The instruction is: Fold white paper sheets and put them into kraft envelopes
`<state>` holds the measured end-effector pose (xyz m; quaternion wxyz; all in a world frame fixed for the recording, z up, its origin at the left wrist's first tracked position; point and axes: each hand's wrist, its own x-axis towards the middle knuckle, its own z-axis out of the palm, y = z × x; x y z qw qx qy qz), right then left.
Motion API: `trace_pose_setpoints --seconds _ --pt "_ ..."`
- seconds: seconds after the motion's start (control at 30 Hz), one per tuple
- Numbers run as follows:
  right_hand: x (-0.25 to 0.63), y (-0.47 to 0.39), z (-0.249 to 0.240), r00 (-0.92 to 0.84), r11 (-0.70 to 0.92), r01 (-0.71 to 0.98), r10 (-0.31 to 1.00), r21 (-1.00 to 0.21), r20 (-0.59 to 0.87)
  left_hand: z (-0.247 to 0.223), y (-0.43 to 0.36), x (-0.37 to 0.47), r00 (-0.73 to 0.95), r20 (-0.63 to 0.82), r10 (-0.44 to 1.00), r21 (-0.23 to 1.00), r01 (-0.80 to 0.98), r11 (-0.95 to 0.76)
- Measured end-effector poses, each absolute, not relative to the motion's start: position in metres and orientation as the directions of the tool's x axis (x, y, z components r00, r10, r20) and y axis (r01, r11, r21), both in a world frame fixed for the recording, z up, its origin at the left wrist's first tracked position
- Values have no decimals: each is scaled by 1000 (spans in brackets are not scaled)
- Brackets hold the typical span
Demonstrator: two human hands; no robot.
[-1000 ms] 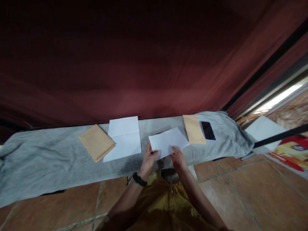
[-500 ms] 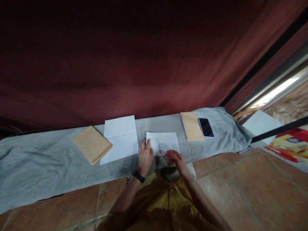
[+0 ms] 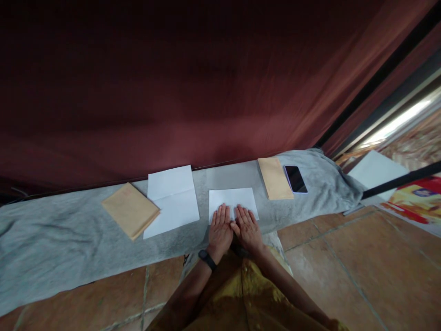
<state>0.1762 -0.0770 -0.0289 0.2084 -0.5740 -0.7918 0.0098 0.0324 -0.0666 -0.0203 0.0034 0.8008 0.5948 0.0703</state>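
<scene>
A white sheet of paper (image 3: 231, 196), seemingly folded, lies flat in front of me on a grey cloth. My left hand (image 3: 221, 228) rests palm down on its near part, fingers stretched forward. Beside it my right hand (image 3: 247, 226) lies flat on the same sheet, fingers extended and the thumb close to the left hand. Both hands cover the sheet's near edge. To the left is a larger creased white sheet (image 3: 172, 197), partly under a stack of brown envelopes (image 3: 131, 209). Another brown envelope (image 3: 275, 179) lies to the right.
A smartphone (image 3: 296, 179) lies right of the single envelope. The grey cloth (image 3: 69, 239) covers a long narrow surface against a dark red curtain-like backdrop (image 3: 206, 92). Black bars (image 3: 389, 184) and a red-and-yellow printed package (image 3: 420, 202) are at the right, above the tiled floor (image 3: 344, 262).
My hands have come together near the middle of the paper. The left moved right, and the right came down flat next to it. The paper stays in place.
</scene>
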Motion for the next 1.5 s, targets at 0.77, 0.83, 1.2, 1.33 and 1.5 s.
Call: trace_pose_setpoints --seconds 0.77,0.83,1.2,1.33,1.5 --pt "212 -83 -40 -134 190 964 950 -185 281 -14 -67 50 302 195 933 193 921 -339" --pt "213 -83 -40 -144 197 967 947 -163 288 -16 -61 64 366 178 913 204 894 -399" --pt "211 -82 -37 -132 188 961 955 -201 264 -23 -21 53 339 172 925 201 907 -369" --pt "211 -82 -35 -122 181 958 959 -221 256 -24 -14 44 278 179 944 202 928 -311" --pt "211 -82 -34 -123 179 958 962 -224 245 -24 -19 36 156 177 972 187 964 -189"
